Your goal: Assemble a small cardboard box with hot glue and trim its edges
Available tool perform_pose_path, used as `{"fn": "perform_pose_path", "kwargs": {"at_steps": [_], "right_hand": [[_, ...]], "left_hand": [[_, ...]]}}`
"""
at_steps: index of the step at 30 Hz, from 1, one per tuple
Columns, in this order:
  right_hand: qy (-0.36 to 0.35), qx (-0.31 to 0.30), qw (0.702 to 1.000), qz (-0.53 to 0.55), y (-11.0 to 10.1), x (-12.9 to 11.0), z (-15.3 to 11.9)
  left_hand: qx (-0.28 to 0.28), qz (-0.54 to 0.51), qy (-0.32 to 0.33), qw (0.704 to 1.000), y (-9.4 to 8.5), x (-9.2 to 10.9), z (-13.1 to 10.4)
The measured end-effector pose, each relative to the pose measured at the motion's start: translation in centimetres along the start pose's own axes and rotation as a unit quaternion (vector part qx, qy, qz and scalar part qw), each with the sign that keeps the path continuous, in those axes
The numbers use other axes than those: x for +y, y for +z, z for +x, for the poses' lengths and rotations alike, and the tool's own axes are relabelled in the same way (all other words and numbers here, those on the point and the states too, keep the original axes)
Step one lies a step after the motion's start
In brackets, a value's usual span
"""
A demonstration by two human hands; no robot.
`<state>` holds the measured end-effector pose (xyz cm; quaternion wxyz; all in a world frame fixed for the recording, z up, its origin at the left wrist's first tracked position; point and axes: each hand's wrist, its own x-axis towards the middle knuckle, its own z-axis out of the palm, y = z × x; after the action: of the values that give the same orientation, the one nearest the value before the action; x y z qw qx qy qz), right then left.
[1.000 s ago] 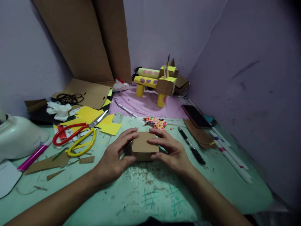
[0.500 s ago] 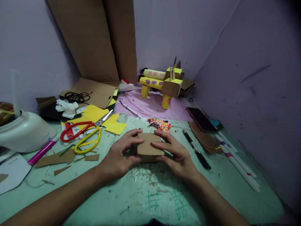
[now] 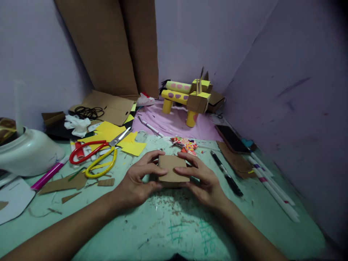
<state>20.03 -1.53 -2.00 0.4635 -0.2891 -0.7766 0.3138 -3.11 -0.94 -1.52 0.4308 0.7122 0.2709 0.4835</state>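
A small brown cardboard box (image 3: 174, 170) is between my two hands, low over the green tabletop (image 3: 152, 232). My left hand (image 3: 143, 177) grips its left side, thumb at the near edge, one finger on top and another at the far corner. From the other side my right hand (image 3: 202, 177) holds it the same way, with a fingertip pressed on the top face. The box's underside is hidden. Just beyond it lies a colourful patterned scrap (image 3: 187, 145).
Scissors (image 3: 108, 148) with red and yellow handles lie on yellow paper (image 3: 133, 145) at left. To the right are a black pen (image 3: 227, 174), a phone (image 3: 232, 139) and white markers (image 3: 274, 188). Cardboard-and-paper animal figures (image 3: 198, 101) stand behind on pink cloth (image 3: 152, 112).
My left index finger has slid slightly further onto the box top. The box is tipped a little, showing less of its near side. Both hands keep their hold.
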Motion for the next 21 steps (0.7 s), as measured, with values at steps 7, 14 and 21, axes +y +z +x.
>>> {"fn": "perform_pose_path", "kwargs": {"at_steps": [7, 14, 21], "right_hand": [[-0.015, -0.006, 1.000, -0.003, -0.1, 0.4, -0.1], [0.000, 0.008, 1.000, 0.001, 0.0, 0.4, -0.2], [0.100, 0.122, 0.981, 0.110, 1.1, 0.3, -0.5]], "left_hand": [[-0.014, 0.029, 0.012, 0.999, -0.1, -0.2, -0.1], [-0.009, 0.045, -0.003, 0.999, -0.2, -0.3, -0.3], [-0.005, 0.042, -0.013, 0.999, -0.4, -0.5, -0.4]]}}
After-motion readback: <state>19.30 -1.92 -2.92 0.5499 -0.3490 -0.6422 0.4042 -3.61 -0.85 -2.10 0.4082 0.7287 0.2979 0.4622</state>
